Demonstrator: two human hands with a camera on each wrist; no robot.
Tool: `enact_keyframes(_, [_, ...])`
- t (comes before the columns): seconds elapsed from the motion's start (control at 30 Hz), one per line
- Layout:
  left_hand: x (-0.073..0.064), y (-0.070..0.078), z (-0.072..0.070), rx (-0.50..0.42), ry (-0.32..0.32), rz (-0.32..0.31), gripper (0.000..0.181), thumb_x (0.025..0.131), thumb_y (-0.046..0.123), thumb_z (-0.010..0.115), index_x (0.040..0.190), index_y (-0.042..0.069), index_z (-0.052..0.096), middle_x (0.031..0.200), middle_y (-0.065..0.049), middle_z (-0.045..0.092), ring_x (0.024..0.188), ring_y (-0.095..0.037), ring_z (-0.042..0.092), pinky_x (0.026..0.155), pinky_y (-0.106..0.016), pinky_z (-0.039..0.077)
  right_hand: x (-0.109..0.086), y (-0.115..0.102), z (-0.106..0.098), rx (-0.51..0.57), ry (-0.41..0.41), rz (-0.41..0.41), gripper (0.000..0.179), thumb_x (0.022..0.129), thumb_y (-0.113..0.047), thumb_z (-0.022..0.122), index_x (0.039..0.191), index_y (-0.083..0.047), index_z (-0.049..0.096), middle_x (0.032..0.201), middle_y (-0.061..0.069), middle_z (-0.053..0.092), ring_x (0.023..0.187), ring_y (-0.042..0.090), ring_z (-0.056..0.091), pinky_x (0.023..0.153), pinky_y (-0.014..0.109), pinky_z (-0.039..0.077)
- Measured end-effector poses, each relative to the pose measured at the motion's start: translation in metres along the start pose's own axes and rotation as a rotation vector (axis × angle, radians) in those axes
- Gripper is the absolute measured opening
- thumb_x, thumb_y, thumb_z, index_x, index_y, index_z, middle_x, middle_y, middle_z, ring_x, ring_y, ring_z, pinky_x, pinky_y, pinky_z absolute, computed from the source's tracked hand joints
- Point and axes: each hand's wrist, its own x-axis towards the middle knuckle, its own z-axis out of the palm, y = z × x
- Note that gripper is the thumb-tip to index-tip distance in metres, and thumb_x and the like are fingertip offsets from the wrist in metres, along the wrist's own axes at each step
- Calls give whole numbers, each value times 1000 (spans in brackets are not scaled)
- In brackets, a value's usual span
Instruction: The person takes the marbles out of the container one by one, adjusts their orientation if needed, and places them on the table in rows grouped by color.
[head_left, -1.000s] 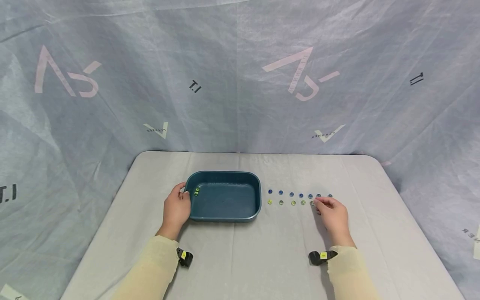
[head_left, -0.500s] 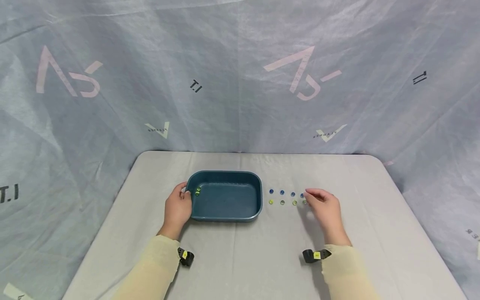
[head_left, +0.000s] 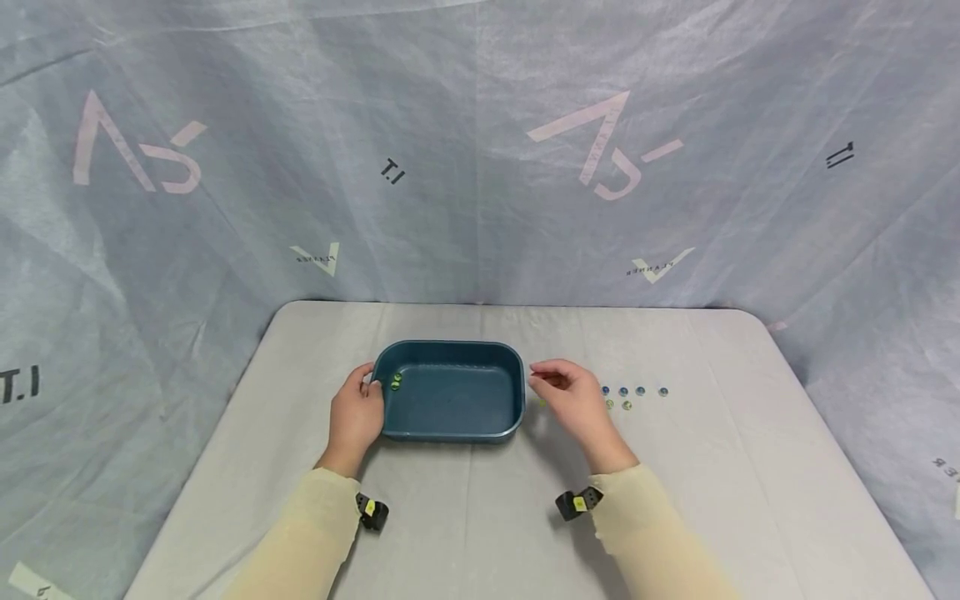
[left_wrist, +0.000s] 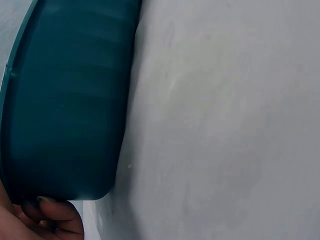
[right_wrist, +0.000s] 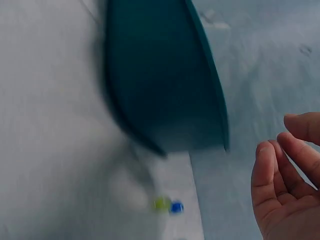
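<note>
A dark teal tray (head_left: 457,408) sits mid-table, with two green marbles (head_left: 396,381) at its left end. My left hand (head_left: 357,422) grips the tray's left rim; its curled fingers (left_wrist: 65,215) show against the tray end in the left wrist view. Just off the tray's right rim, my right hand (head_left: 576,404) hovers with loosely bent fingers. In the right wrist view the fingertips are apart, and I see nothing between them. Right of the tray run a row of blue marbles (head_left: 624,391) and a nearer row of green marbles (head_left: 627,406), partly hidden by the right hand.
A pale cloth covers the table (head_left: 480,517). Behind it hangs a grey-blue printed curtain (head_left: 420,208). Each wrist carries a small black camera, such as the right wrist's camera (head_left: 573,504).
My right hand has swung left from the far part of the green row to beside the tray's right rim, uncovering marbles at the right. The left hand and tray have stayed put.
</note>
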Motion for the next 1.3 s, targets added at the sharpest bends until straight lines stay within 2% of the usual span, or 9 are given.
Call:
enact_keyframes(0.17, [-1,1,0,-9,0,2,36,97,18,46,132,13,52,71,-5,44,57,-21,40,52,-34,33,2,-7,26,-44,-93,-39,17,86,-23,69,103,-21,69,92,-4,64,81,13,60,69,32,49])
enact_keyframes(0.47, [-1,0,-1,-7,-9,-11,36,97,19,46,132,13,51,71,-5,44,57,-21,40,52,-34,33,11,-25,67,-163,-245,-123,17,88,-28,66,105,-25,66,94,-12,61,82,5,57,70,27,48])
enact_keyframes(0.67, [-1,0,-2,7,-16,-17,36,97,19,45,133,14,50,70,-6,45,56,-22,41,51,-34,33,19,-33,97,-225,-347,-175,19,89,-27,65,107,-22,66,95,-12,61,81,4,56,71,25,47])
enact_keyframes(0.93, [-1,1,-3,-6,-18,-1,37,97,19,45,133,13,50,69,-6,44,56,-23,41,51,-34,33,33,-39,130,-248,-404,-157,18,86,-23,68,104,-19,67,95,-8,62,82,5,55,73,25,47])
enact_keyframes(1.07, [0,0,-3,-4,-11,8,36,97,19,46,132,14,51,69,-5,45,56,-22,41,52,-34,33,38,-40,145,-301,-439,-155,21,87,-22,67,107,-15,67,96,-8,62,82,4,55,74,24,47])
enact_keyframes(1.3, [0,-1,-2,2,-13,13,37,97,19,45,133,14,51,68,-5,44,54,-22,39,50,-34,32,43,-39,166,-378,-466,-89,24,87,-21,67,109,-11,67,95,-7,62,83,7,57,73,27,47])
